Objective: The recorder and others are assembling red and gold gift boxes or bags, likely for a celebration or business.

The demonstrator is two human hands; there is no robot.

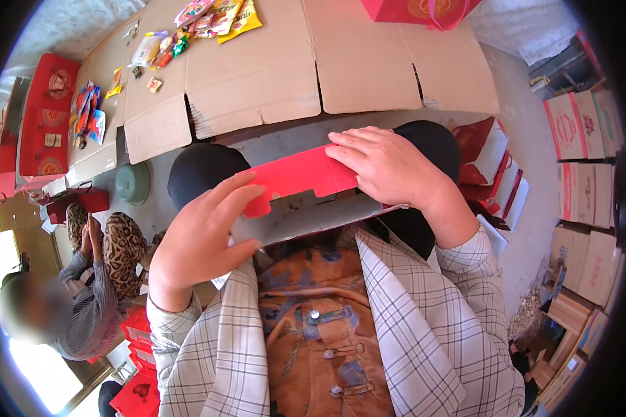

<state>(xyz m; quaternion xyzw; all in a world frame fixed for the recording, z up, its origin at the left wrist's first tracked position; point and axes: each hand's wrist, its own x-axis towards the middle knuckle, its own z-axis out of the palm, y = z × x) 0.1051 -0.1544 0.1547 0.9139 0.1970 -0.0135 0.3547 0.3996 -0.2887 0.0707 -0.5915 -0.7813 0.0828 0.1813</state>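
A red cardboard gift box or bag [295,177] sits over my lap, its opening facing up and its inside pale grey. A notched red flap runs along the far side. My left hand [205,229] grips the left end, fingers over the flap and thumb toward the near edge. At the other end, my right hand [389,167] is closed over the corner, its fingers lying on the red flap and its thumb hidden. The underside of the box cannot be seen.
Flattened cardboard [250,76] covers the table ahead, with snack packets [219,19] at the far left and a red bag [421,10] at the far edge. Red bags [490,170] stand by my right knee; cartons [584,187] line the right. Another person [94,306] sits at left.
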